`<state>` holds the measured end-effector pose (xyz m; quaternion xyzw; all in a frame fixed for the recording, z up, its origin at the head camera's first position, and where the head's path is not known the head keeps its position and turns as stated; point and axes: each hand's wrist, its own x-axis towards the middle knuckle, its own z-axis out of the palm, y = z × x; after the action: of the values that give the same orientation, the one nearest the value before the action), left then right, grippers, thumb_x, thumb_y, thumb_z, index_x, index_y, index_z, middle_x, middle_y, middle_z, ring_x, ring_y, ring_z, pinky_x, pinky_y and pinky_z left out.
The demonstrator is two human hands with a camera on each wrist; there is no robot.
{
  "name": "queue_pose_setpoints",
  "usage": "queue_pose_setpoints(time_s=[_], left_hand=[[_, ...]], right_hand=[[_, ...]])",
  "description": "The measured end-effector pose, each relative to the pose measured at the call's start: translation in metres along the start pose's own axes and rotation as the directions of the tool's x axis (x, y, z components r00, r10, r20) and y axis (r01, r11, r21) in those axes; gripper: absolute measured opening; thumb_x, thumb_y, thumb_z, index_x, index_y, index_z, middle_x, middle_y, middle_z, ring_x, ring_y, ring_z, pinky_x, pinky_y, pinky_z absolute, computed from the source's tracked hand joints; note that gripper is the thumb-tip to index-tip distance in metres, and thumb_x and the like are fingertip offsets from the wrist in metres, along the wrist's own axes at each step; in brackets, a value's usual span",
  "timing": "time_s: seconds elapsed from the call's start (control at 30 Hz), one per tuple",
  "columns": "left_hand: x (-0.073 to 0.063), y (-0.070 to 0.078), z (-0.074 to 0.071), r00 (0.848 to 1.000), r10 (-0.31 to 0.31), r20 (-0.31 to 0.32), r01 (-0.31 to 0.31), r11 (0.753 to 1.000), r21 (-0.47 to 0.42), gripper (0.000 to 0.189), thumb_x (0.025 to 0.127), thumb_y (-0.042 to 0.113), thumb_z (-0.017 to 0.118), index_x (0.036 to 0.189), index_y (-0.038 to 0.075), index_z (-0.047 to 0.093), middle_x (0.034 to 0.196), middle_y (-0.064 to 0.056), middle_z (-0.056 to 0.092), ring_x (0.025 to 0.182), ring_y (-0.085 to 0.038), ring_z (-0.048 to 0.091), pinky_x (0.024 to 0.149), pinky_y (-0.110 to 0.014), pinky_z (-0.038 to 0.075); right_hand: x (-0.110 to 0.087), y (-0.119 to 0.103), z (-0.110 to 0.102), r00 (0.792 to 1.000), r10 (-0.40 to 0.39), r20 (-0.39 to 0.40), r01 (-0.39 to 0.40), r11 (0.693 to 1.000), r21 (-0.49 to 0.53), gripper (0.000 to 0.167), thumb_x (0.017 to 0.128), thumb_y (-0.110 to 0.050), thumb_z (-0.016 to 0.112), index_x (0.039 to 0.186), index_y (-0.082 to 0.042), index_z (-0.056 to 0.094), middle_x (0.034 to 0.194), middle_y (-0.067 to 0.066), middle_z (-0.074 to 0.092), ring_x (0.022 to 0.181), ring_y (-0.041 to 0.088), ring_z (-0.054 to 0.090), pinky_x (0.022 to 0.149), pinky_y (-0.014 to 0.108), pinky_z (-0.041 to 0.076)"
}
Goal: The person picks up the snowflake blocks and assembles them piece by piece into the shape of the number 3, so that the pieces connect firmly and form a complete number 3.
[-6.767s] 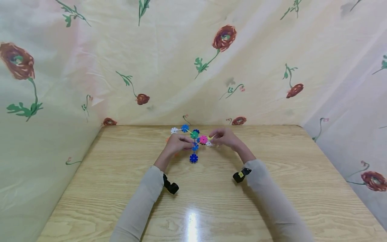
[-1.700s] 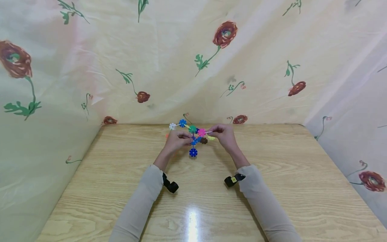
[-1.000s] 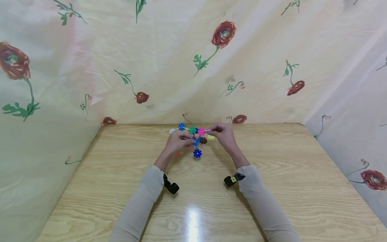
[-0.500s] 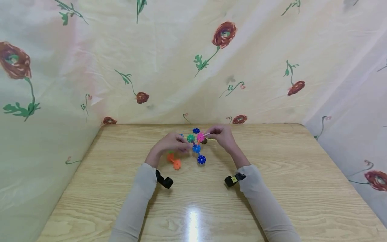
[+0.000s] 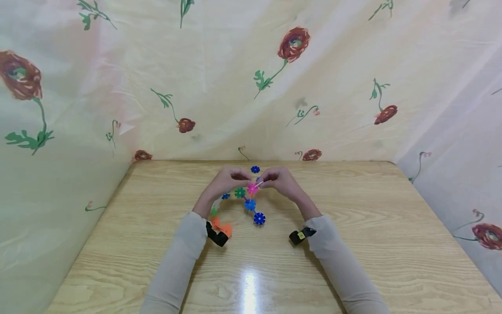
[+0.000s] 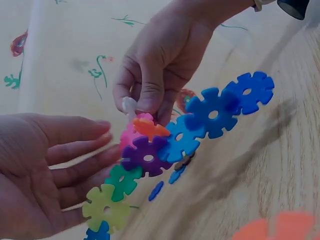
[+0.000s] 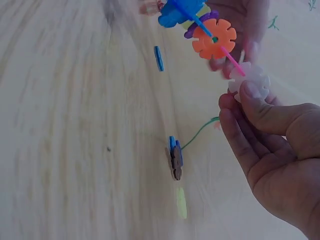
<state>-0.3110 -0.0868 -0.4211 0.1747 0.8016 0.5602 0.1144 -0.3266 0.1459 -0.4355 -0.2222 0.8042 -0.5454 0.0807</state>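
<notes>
A chain of notched plastic discs joined edge to edge hangs between the hands: pink (image 5: 252,188), orange (image 7: 214,39), purple (image 6: 146,156), green (image 5: 240,192), yellow (image 6: 106,208) and several blue discs (image 5: 249,204). My right hand (image 5: 279,181) pinches a white disc (image 7: 249,82) between thumb and forefinger, with its edge against the pink disc. My left hand (image 5: 227,181) is beside the chain, fingers extended near the pink and green discs; whether they touch it is unclear. At the chain's left end, orange discs (image 5: 225,229) lie partly behind the left wrist camera.
On the wooden table (image 5: 353,240), a loose dark blue disc (image 5: 255,169) lies behind the hands. A brown disc (image 7: 176,162), blue discs beside it and a yellow disc (image 7: 181,202) also lie there. A flowered cloth (image 5: 219,87) hangs beyond the table.
My left hand has let go of the blue disc and moved up by the pink one. The chain has swung down and nearer. The right hand, earlier by a yellow disc, now holds the white one.
</notes>
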Motion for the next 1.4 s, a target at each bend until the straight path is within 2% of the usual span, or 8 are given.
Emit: queue_pose_setpoints(time_s=[0.13,0.33,0.6,0.73,0.9,1.13,1.23,1.4], left_hand=[[0.001,-0.003,0.000,0.997,-0.026,0.069,0.026,1.000,0.011,0.018,0.096,0.012,0.072,0.109,0.000,0.076,0.102,-0.013,0.076,0.089,-0.015,0.071,0.084,-0.029,0.060],[0.001,-0.004,0.000,0.996,-0.056,0.064,0.057,0.998,-0.019,0.015,0.095,0.008,0.071,0.105,-0.002,0.076,0.094,-0.011,0.076,0.081,-0.013,0.071,0.077,-0.028,0.060],[0.002,-0.008,-0.001,0.996,-0.087,0.016,0.087,0.996,-0.007,0.013,0.094,0.012,0.073,0.101,0.003,0.079,0.095,-0.009,0.077,0.087,-0.022,0.071,0.076,-0.028,0.058],[0.002,-0.008,-0.002,0.995,-0.100,0.006,0.100,0.995,-0.024,0.013,0.094,0.012,0.073,0.101,0.003,0.079,0.094,-0.009,0.076,0.092,-0.031,0.071,0.074,-0.028,0.057],[0.001,-0.008,-0.003,0.994,-0.107,0.005,0.108,0.994,-0.032,0.014,0.093,0.013,0.073,0.101,0.003,0.078,0.091,-0.006,0.075,0.095,-0.035,0.069,0.072,-0.027,0.056],[0.000,-0.007,-0.004,0.994,-0.111,0.000,0.111,0.993,-0.029,0.016,0.094,0.014,0.072,0.103,0.002,0.077,0.093,-0.008,0.074,0.092,-0.031,0.070,0.074,-0.026,0.057],[0.001,-0.007,-0.003,0.994,-0.113,-0.008,0.112,0.993,-0.040,0.015,0.094,0.014,0.072,0.102,0.002,0.077,0.091,-0.007,0.074,0.093,-0.031,0.070,0.073,-0.027,0.057],[0.002,-0.008,-0.002,0.994,-0.110,-0.022,0.109,0.993,-0.050,0.013,0.094,0.014,0.073,0.100,0.003,0.077,0.088,-0.004,0.073,0.084,-0.021,0.067,0.072,-0.026,0.056]], right_hand=[[0.001,-0.003,0.003,0.999,-0.023,0.023,0.024,0.999,-0.026,0.006,0.090,0.004,0.073,0.095,0.002,0.076,0.095,0.014,0.075,0.083,0.014,0.070,0.084,0.044,0.063],[0.003,-0.007,0.004,0.999,-0.017,0.041,0.020,0.997,-0.080,0.006,0.091,0.000,0.074,0.097,-0.001,0.077,0.097,0.012,0.076,0.086,0.017,0.069,0.080,0.029,0.061],[0.007,-0.012,-0.013,0.998,0.050,0.039,-0.044,0.989,-0.143,0.020,0.094,-0.001,0.071,0.113,0.003,0.072,0.108,0.019,0.073,0.099,0.028,0.070,0.090,0.048,0.061],[0.010,-0.007,-0.027,0.999,0.035,0.006,-0.032,0.970,-0.240,0.023,0.094,-0.002,0.070,0.116,0.005,0.071,0.107,0.019,0.074,0.097,0.026,0.069,0.087,0.037,0.059],[0.013,0.006,-0.042,0.999,0.047,-0.005,-0.046,0.952,-0.302,0.023,0.093,0.001,0.070,0.114,0.009,0.070,0.102,0.022,0.073,0.089,0.022,0.067,0.075,0.022,0.055],[0.018,0.022,-0.053,0.993,0.115,-0.004,-0.108,0.919,-0.380,0.025,0.091,0.000,0.072,0.114,0.009,0.070,0.097,0.024,0.071,0.083,0.025,0.065,0.067,0.025,0.051],[0.020,0.027,-0.053,0.991,0.135,0.006,-0.121,0.907,-0.402,0.031,0.090,0.000,0.074,0.118,0.009,0.068,0.101,0.025,0.071,0.088,0.030,0.067,0.070,0.028,0.055],[0.024,0.034,-0.051,0.992,0.120,0.033,-0.095,0.902,-0.422,0.036,0.088,0.000,0.075,0.122,0.008,0.067,0.107,0.030,0.071,0.095,0.038,0.068,0.078,0.038,0.061]])
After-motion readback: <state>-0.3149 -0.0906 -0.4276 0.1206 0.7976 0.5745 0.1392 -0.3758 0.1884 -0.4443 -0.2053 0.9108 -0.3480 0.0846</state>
